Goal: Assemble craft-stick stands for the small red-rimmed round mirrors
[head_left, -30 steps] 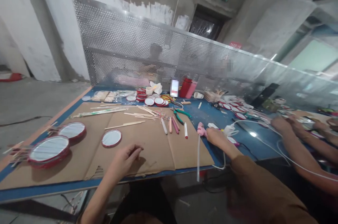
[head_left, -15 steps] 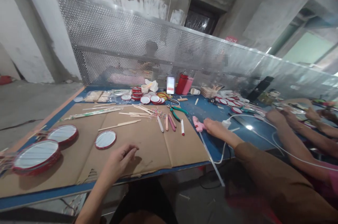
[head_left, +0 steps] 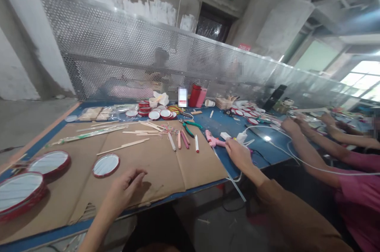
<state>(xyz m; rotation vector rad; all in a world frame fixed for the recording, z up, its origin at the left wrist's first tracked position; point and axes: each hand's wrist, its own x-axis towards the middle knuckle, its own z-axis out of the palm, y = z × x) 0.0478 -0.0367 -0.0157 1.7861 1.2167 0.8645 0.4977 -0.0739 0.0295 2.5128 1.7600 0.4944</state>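
Note:
My left hand [head_left: 127,186] hovers low over the cardboard sheet [head_left: 162,165], fingers loosely bent, the thumb a little apart from them and nothing visible in it. Just beyond it lies a small red-rimmed drum [head_left: 106,165] with a white face. My right hand [head_left: 239,155], below a brown sleeve, is closed on the handle end of a pink glue gun [head_left: 211,139]. A clear glue stick [head_left: 236,186] hangs from the back of the gun past the table edge. Between the hands lie several crayon-like sticks [head_left: 179,140] and a white marker with a red cap [head_left: 196,144].
Larger drums [head_left: 20,190] lie at the left edge, near thin wooden sticks [head_left: 123,147]. Green-handled pliers [head_left: 188,127], a phone [head_left: 183,97] and a red bottle [head_left: 194,95] are farther back. A white cable [head_left: 267,127] crosses the right side, beside a co-worker's arms [head_left: 314,153].
My right hand has slid back towards the handle's end, so more of the glue gun shows. The thumb of my left hand has parted slightly from the fingers. The view has turned right.

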